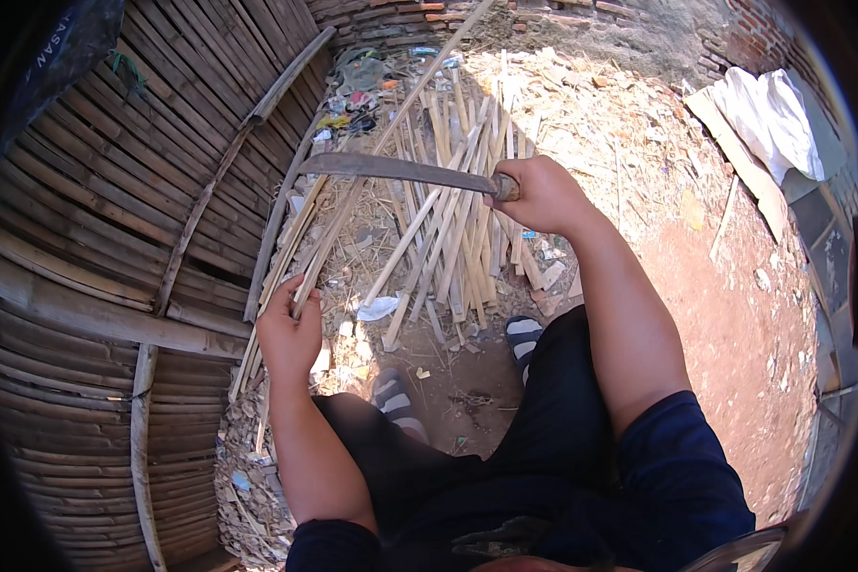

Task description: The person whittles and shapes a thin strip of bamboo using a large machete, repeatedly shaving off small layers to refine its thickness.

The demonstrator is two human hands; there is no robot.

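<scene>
In my right hand (543, 195) is the handle of a machete (400, 170), its fingers wrapped round it. The long dark blade points left and lies across the upper part of a bamboo strip. My left hand (291, 334) is closed on the lower end of that long bamboo strip (329, 243), which slants up and away to the right. More thin strips (291, 243) run close beside the left hand, along the wall; whether it also touches them I cannot tell. Beyond my feet lies a loose pile of split bamboo strips (458, 238).
A slatted bamboo wall (114, 219) stands close on my left. Brick walling (620, 33) closes off the far side. Wood chips and litter (357, 95) cover the ground around the pile. At the right are a white sack (772, 119) and a leaning brown board (739, 157).
</scene>
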